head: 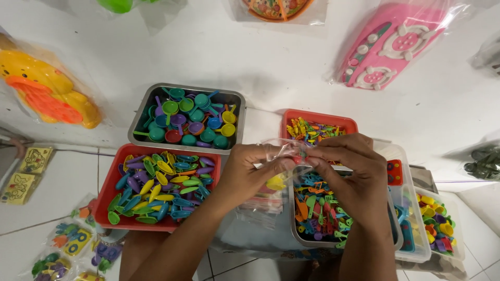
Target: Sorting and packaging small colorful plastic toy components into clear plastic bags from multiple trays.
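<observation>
Here both hands, left hand (255,169) and right hand (346,166), pinch a crinkly clear bag (284,148), seemingly plastic.

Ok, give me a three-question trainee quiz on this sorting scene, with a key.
1. True or false: both hands are pinching a small clear plastic bag.
2. What colour is the tray holding the spoon-shaped pieces, left of the left hand?
3. Which container sits directly under the right hand? A) metal tray of small mixed pieces B) yellow duck toy C) pink toy

Key
1. True.
2. Red.
3. A.
</observation>
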